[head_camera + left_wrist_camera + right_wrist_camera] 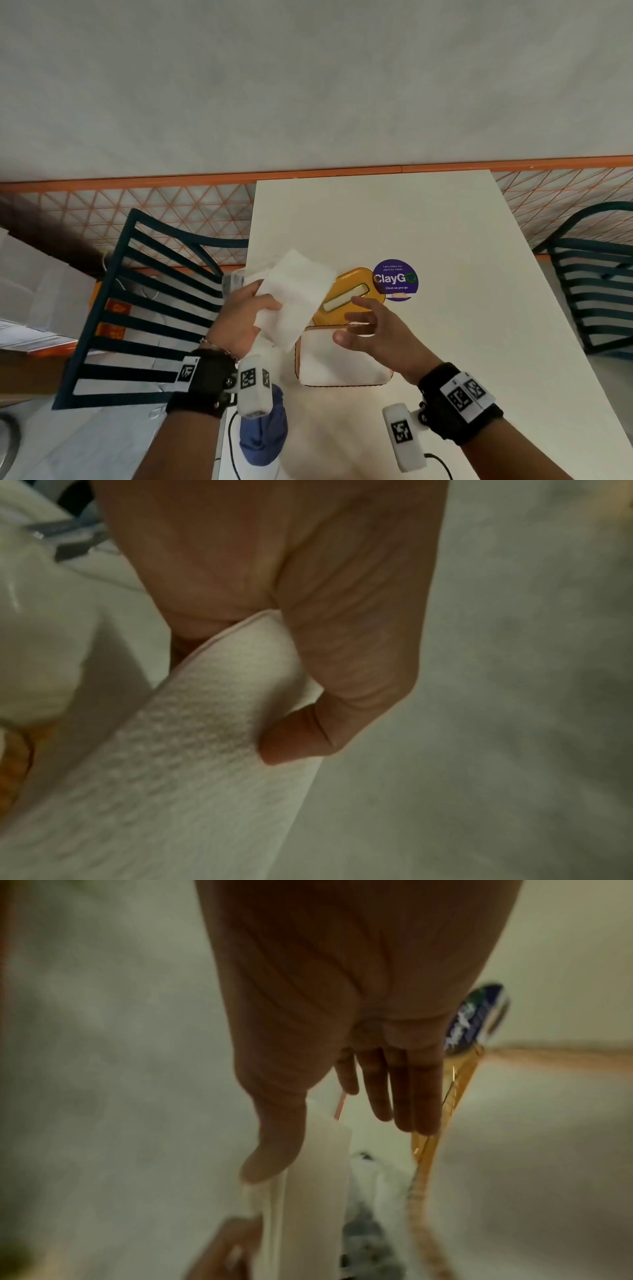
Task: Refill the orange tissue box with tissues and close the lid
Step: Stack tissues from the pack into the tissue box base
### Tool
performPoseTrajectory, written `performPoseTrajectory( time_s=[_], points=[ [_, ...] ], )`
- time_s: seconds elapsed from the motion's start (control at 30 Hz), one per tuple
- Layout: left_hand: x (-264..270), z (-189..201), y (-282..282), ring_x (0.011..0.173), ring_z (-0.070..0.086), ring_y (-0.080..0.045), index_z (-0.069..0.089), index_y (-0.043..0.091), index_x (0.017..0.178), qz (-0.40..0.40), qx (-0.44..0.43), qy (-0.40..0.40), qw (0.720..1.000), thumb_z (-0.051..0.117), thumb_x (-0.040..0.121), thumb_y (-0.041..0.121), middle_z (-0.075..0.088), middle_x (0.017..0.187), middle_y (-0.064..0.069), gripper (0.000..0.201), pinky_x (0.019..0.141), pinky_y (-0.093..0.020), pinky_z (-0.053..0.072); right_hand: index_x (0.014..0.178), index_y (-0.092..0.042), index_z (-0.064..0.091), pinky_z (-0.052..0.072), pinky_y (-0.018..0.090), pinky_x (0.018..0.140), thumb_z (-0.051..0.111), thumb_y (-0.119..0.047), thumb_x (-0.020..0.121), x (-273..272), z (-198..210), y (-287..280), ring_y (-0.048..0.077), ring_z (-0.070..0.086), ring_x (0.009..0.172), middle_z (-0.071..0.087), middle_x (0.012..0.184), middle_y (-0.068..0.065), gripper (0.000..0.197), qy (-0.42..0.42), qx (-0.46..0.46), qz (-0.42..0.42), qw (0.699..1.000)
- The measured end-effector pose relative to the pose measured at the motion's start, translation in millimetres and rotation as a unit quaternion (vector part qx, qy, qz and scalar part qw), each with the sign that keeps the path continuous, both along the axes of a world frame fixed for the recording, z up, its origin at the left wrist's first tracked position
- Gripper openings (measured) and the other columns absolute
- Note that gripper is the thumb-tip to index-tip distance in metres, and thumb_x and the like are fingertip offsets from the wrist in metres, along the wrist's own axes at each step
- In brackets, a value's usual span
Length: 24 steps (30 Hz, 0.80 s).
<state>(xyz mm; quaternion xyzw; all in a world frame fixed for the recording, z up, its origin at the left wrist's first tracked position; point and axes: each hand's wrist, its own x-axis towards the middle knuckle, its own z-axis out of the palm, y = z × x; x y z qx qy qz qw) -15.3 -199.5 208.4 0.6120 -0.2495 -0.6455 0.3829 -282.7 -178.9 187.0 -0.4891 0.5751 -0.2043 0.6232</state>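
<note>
At the left edge of the white table (445, 219), beside a dark slatted chair (144, 308), the left hand (239, 318) pinches a stack of white tissues (294, 301), thumb curled over the embossed top sheet; the stack is tilted and held above the box, not yet inside. Below and just to the right sits the orange tissue box (298, 356), open, with white showing within; how full it is cannot be told. Its orange lid (349, 298) stands hinged back beyond the opening, slot visible. The right hand (373, 329) hovers over the box's far rim, fingers straight and spread, gripping nothing. A purple sticker (397, 279) lies just past the lid. Recommendation: square the stack to the opening, lower it flat, steady the box with the free hand, and keep edges clear of the rim before swinging the lid down.
</note>
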Motion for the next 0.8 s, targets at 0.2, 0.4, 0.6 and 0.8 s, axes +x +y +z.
performPoseTrajectory(
  time_s=[0.2,0.4,0.6,0.8],
  points=[
    [-19.8,-1.3,27.1,0.114,0.069,-0.037,0.075,0.01,0.116,-0.087,-0.009,0.029,0.996,0.071,0.083,-0.004,0.075,0.118,-0.016,0.036,0.105,-0.057,0.05,0.136,-0.011,0.059,0.051,0.053,0.104,0.071,-0.018,0.094,12.9,27.7,-0.9,0.033,0.064,0.123,0.067,0.133,0.014,0.045,-0.307,0.098,-0.027,0.946],
    [-30.8,-26.3,42.5,0.114,0.071,-0.026,0.072,0.029,0.121,-0.038,-0.017,-0.031,0.999,0.092,0.062,0.036,0.076,0.119,0.0,0.063,0.103,-0.054,0.054,0.128,-0.004,0.065,0.056,0.051,0.098,0.069,-0.01,0.093,0.2,16.0,0.8,0.037,0.066,0.119,0.071,0.124,0.017,0.035,-0.26,0.08,-0.104,0.957],
    [-59.4,-43.0,59.3,0.124,0.066,-0.024,0.055,0.022,0.14,-0.072,0.001,0.084,0.994,0.095,0.068,0.024,0.071,0.131,-0.004,0.082,0.106,-0.047,0.05,0.131,0.002,0.062,0.051,0.052,0.104,0.063,-0.011,0.097,-3.2,10.7,7.7,0.042,0.062,0.122,0.066,0.13,0.025,0.036,-0.302,0.081,-0.111,0.943],
    [-74.5,-52.4,59.6,0.1,0.072,-0.026,0.073,0.012,0.109,0.004,-0.048,-0.084,0.995,0.083,0.065,-0.001,0.078,0.102,-0.006,0.047,0.084,-0.038,0.059,0.118,-0.009,0.072,0.056,0.052,0.098,0.074,-0.017,0.091,-24.4,-1.7,11.5,0.03,0.072,0.108,0.076,0.115,0.011,0.029,-0.171,-0.006,-0.064,0.983]
  ],
)
